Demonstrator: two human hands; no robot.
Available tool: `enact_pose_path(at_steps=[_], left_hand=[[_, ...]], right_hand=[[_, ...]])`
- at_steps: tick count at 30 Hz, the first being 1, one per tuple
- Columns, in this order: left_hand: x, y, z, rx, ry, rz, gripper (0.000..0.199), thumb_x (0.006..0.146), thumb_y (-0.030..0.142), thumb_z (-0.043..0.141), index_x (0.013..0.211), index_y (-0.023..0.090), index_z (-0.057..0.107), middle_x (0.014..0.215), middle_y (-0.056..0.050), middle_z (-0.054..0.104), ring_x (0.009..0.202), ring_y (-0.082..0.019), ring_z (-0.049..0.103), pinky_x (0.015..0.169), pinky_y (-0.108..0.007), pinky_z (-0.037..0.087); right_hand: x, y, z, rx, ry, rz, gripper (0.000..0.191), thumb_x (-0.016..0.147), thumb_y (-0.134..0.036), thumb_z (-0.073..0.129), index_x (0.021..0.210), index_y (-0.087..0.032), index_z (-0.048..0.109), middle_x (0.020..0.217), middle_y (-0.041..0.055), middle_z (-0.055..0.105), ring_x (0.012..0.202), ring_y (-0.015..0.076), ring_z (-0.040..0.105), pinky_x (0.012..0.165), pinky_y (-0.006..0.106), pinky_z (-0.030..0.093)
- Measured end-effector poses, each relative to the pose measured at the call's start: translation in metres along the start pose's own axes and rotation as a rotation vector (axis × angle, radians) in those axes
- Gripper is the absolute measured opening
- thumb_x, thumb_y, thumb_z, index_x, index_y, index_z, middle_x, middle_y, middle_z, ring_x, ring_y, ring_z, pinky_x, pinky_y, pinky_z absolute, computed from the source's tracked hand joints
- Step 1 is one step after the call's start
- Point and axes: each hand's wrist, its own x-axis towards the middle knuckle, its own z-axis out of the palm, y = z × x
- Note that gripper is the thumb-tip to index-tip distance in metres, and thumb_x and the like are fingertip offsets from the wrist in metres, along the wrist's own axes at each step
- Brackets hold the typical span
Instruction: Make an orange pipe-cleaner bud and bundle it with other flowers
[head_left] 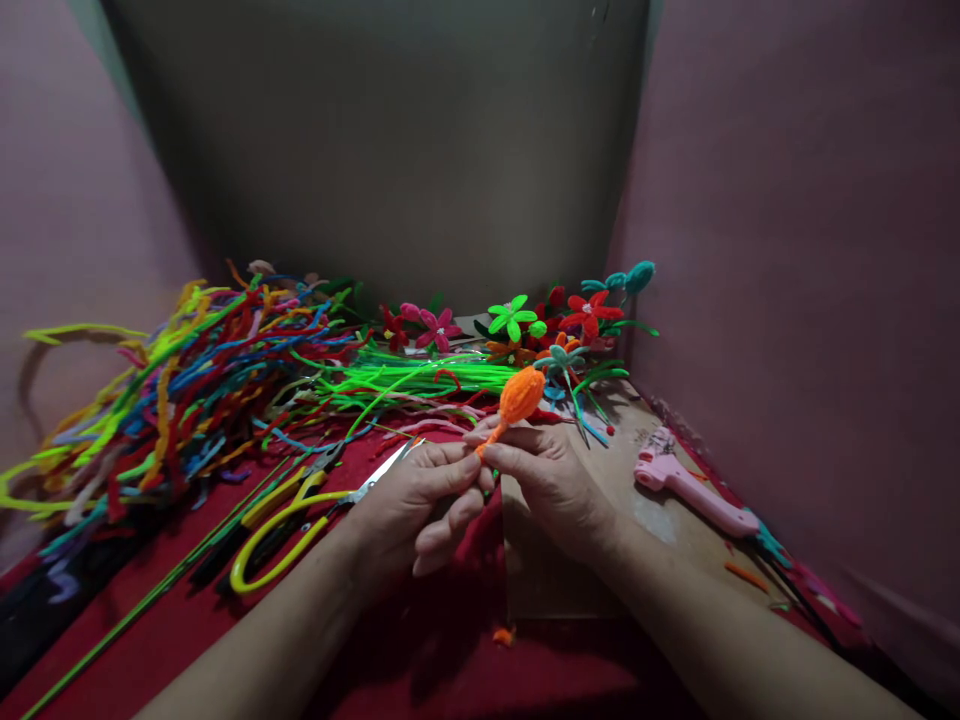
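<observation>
An orange pipe-cleaner flower bud (pixel 522 396) stands tilted up to the right between my hands, its twisted orange stem running down to my fingertips. My left hand (pixel 431 500) pinches the lower end of that stem between thumb and forefinger, the other fingers curled below. Thumb and fingers of my right hand (pixel 551 475) close on the same stem just under the bud. Beside my left wrist lie yellow-handled scissors (pixel 289 545) with their blades pointing up and right. Partly under them are pliers (pixel 289 490) with yellow and black handles.
A tangled heap of coloured pipe cleaners (pixel 187 390) fills the left. Bright green stems (pixel 427 378) lie behind my hands, with finished flowers (pixel 510 318) at the back. A pink glue gun (pixel 694 490) rests on a brown board (pixel 555 585) at right. Walls rise on both sides.
</observation>
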Motion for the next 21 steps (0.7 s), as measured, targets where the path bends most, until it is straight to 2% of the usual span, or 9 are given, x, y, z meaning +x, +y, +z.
enact_pose_path(at_steps=[1,3,6,7,9,12,17,19,21], left_hand=[[0.0,0.002,0.0,0.107,0.033,0.026,0.03,0.083,0.042,0.048,0.075,0.015,0.058,0.046,0.006,0.049,0.025,-0.005,0.034,0.027,-0.018,0.032],[-0.001,0.006,0.002,0.421,0.234,0.171,0.031,0.083,0.042,0.048,0.075,0.015,0.06,0.055,0.001,0.057,0.039,-0.009,0.051,0.04,-0.021,0.043],[-0.003,0.01,0.004,0.805,0.618,0.58,0.018,0.079,0.032,0.058,0.088,0.017,0.064,0.083,-0.003,0.064,0.073,-0.014,0.06,0.068,-0.025,0.048],[-0.003,0.011,0.004,0.861,0.67,0.694,0.017,0.078,0.028,0.06,0.092,0.019,0.064,0.089,-0.003,0.063,0.08,-0.014,0.059,0.073,-0.026,0.047],[-0.004,0.011,0.004,0.903,0.636,0.813,0.016,0.078,0.022,0.061,0.093,0.02,0.064,0.091,-0.002,0.061,0.083,-0.014,0.057,0.076,-0.027,0.046],[-0.004,0.009,0.005,0.905,0.543,0.83,0.011,0.078,0.018,0.061,0.088,0.019,0.066,0.083,-0.002,0.058,0.081,-0.013,0.055,0.073,-0.025,0.045],[-0.003,0.008,0.008,0.95,0.543,0.831,0.008,0.08,0.014,0.056,0.076,0.018,0.063,0.076,0.0,0.053,0.076,-0.012,0.051,0.07,-0.023,0.042],[-0.003,0.01,0.009,0.935,0.575,0.76,0.012,0.081,0.014,0.052,0.072,0.017,0.059,0.072,0.0,0.052,0.073,-0.011,0.05,0.068,-0.023,0.041],[-0.003,0.012,0.008,0.84,0.631,0.624,0.016,0.083,0.018,0.048,0.068,0.017,0.054,0.067,0.002,0.051,0.065,-0.011,0.048,0.063,-0.023,0.04]], right_hand=[[0.0,0.001,0.0,0.006,0.01,-0.002,0.016,0.077,-0.023,0.062,0.087,-0.02,0.073,0.081,0.0024,0.069,0.078,0.0165,0.059,0.085,0.034,0.042],[0.001,0.002,0.0,0.02,0.053,-0.013,0.013,0.076,-0.022,0.062,0.084,-0.021,0.073,0.077,0.0015,0.069,0.074,0.0154,0.058,0.081,0.033,0.043],[0.002,0.002,0.002,0.032,0.108,-0.018,0.012,0.073,-0.019,0.064,0.079,-0.021,0.073,0.075,0.0005,0.068,0.077,0.0155,0.058,0.083,0.033,0.041],[0.002,0.003,0.002,0.036,0.105,-0.007,0.012,0.073,-0.018,0.064,0.08,-0.021,0.073,0.075,0.0007,0.068,0.081,0.0161,0.058,0.086,0.033,0.04],[0.001,0.003,0.003,0.048,0.079,0.025,0.011,0.074,-0.019,0.063,0.08,-0.02,0.073,0.078,0.0014,0.067,0.085,0.0171,0.058,0.088,0.035,0.038],[0.0,0.004,0.004,0.032,0.068,0.065,0.008,0.073,-0.022,0.065,0.076,-0.02,0.072,0.078,0.0012,0.065,0.086,0.0177,0.056,0.089,0.036,0.037],[-0.003,0.004,0.005,-0.003,0.033,0.116,0.006,0.071,-0.023,0.066,0.074,-0.02,0.071,0.074,-0.0002,0.061,0.083,0.0163,0.054,0.087,0.035,0.036],[-0.003,0.004,0.005,-0.01,0.051,0.138,0.006,0.07,-0.024,0.067,0.073,-0.02,0.07,0.072,-0.0007,0.061,0.081,0.0159,0.054,0.086,0.035,0.036],[-0.004,0.004,0.005,-0.01,0.06,0.156,0.007,0.069,-0.023,0.068,0.075,-0.019,0.071,0.074,-0.0004,0.062,0.081,0.0158,0.054,0.086,0.034,0.036]])
